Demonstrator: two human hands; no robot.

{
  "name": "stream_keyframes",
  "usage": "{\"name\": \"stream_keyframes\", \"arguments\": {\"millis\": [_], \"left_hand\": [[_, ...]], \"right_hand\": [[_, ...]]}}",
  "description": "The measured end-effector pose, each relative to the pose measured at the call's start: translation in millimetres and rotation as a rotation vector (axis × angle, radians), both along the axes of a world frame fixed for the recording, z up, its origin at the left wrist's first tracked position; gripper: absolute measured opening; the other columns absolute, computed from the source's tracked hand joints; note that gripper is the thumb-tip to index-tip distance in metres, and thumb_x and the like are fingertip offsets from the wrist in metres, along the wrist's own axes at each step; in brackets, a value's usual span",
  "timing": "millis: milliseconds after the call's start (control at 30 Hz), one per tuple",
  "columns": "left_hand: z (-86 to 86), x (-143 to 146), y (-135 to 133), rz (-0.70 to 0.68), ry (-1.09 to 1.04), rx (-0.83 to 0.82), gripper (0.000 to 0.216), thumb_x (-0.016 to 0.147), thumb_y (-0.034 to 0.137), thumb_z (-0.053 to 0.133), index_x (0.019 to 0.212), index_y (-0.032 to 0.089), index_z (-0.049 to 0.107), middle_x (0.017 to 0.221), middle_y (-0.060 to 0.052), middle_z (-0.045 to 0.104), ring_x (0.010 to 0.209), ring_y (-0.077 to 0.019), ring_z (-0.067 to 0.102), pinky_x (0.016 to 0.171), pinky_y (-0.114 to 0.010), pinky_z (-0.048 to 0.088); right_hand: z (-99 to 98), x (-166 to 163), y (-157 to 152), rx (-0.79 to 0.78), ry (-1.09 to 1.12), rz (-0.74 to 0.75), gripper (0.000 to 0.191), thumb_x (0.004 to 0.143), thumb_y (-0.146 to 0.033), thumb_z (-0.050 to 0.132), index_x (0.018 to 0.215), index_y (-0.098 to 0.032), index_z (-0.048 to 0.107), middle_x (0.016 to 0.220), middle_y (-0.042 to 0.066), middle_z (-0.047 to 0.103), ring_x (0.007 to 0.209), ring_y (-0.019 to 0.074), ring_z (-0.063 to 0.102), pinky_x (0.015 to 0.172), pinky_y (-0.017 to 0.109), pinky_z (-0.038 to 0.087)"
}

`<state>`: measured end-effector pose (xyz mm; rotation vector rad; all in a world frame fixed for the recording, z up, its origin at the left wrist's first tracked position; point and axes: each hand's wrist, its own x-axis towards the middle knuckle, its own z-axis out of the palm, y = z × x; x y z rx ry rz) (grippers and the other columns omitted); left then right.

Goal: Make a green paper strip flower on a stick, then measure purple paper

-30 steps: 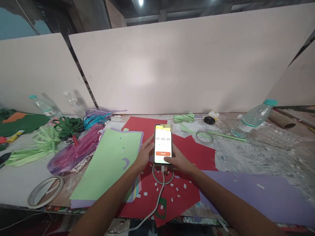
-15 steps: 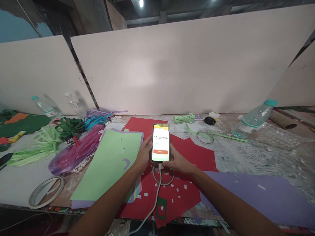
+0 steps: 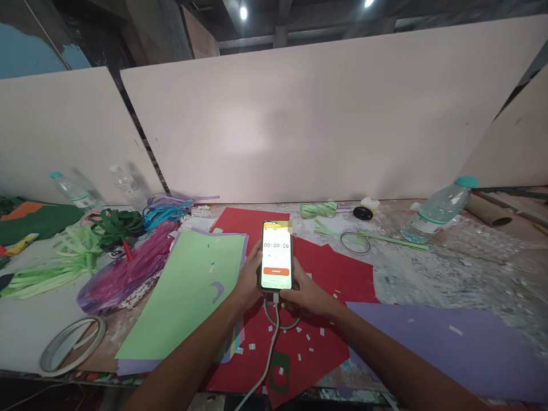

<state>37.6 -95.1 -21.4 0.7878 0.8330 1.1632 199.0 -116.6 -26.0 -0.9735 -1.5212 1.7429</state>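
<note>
A smartphone stands upright between my hands, its lit screen showing a timer at 00:00:06. My left hand is closed along its left edge. On the other side, my right hand grips the lower right edge, thumb near the bottom corner. A white charging cable runs from the phone's lower end down past the table edge. Under the hands lie red paper sheets scattered with small pale scraps. A ring partly shows just below the phone. Left of my hands is a stack of green paper.
At left are a tape roll, a pink plastic bag and green paper strips. Purple paper lies at right, below a leaning water bottle. A white board stands along the back.
The phone and both hands sit slightly lower and further left in the view. Most of the scene has shifted slightly too. The grip looks the same, and the timer still reads 00:00:06.
</note>
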Motion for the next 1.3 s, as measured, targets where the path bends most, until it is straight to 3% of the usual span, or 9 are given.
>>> {"name": "stream_keyframes", "arguments": {"millis": [167, 333, 500, 1000, 1200, 1300], "left_hand": [[-2.2, -0.1, -3.0, -0.081, 0.002, 0.165, 0.058, 0.09, 0.041, 0.054, 0.142, 0.026, 0.035, 0.135, -0.013, 0.054, 0.118, -0.0308, 0.056, 0.093, -0.045, 0.05], [-6.8, 0.1, -2.7, -0.083, 0.01, 0.174, 0.058, 0.088, 0.037, 0.057, 0.141, 0.028, 0.035, 0.136, -0.012, 0.053, 0.117, -0.0328, 0.057, 0.092, -0.05, 0.049], [-10.6, -3.7, -1.3, -0.097, 0.059, 0.154, 0.062, 0.082, 0.031, 0.065, 0.138, 0.026, 0.039, 0.134, -0.013, 0.055, 0.114, -0.0334, 0.058, 0.091, -0.048, 0.05], [-6.2, -5.3, -2.4, -0.123, 0.098, 0.149, 0.065, 0.076, 0.023, 0.066, 0.135, 0.025, 0.04, 0.132, -0.012, 0.056, 0.116, -0.0326, 0.057, 0.09, -0.046, 0.05], [-4.4, -2.7, -4.9, -0.104, 0.086, 0.152, 0.058, 0.078, 0.025, 0.064, 0.132, 0.023, 0.041, 0.124, -0.012, 0.06, 0.101, -0.0292, 0.064, 0.082, -0.043, 0.053], [-1.1, 0.8, -5.1, -0.023, 0.077, 0.077, 0.059, 0.076, 0.023, 0.065, 0.13, 0.023, 0.043, 0.118, -0.011, 0.063, 0.093, -0.027, 0.066, 0.075, -0.039, 0.054]], "right_hand": [[-3.6, -0.4, -0.1, -0.026, 0.008, -0.026, 0.076, 0.08, -0.026, 0.063, 0.14, -0.026, 0.015, 0.085, 0.001, 0.061, 0.058, 0.0121, 0.053, 0.051, 0.027, 0.042], [-2.5, -0.5, 0.2, -0.015, 0.028, -0.013, 0.083, 0.08, -0.022, 0.061, 0.144, -0.027, 0.01, 0.088, 0.002, 0.062, 0.059, 0.0117, 0.053, 0.05, 0.025, 0.04], [-0.4, -1.2, -1.1, -0.046, 0.003, -0.018, 0.082, 0.08, -0.02, 0.059, 0.145, -0.027, 0.01, 0.078, -0.002, 0.059, 0.052, 0.0098, 0.048, 0.048, 0.024, 0.039], [-2.0, -0.2, -0.6, -0.052, -0.024, -0.024, 0.083, 0.079, -0.016, 0.059, 0.145, -0.028, 0.011, 0.075, -0.003, 0.059, 0.051, 0.0099, 0.05, 0.046, 0.024, 0.042], [-3.5, 1.0, 0.7, -0.034, -0.01, -0.02, 0.072, 0.087, -0.033, 0.059, 0.144, -0.028, 0.016, 0.078, 0.0, 0.061, 0.051, 0.0106, 0.052, 0.047, 0.025, 0.044], [-3.7, -3.0, -1.5, 0.008, -0.01, -0.065, 0.081, 0.088, -0.041, 0.058, 0.148, -0.031, 0.005, 0.093, 0.005, 0.063, 0.055, 0.0124, 0.056, 0.05, 0.029, 0.047]]}}
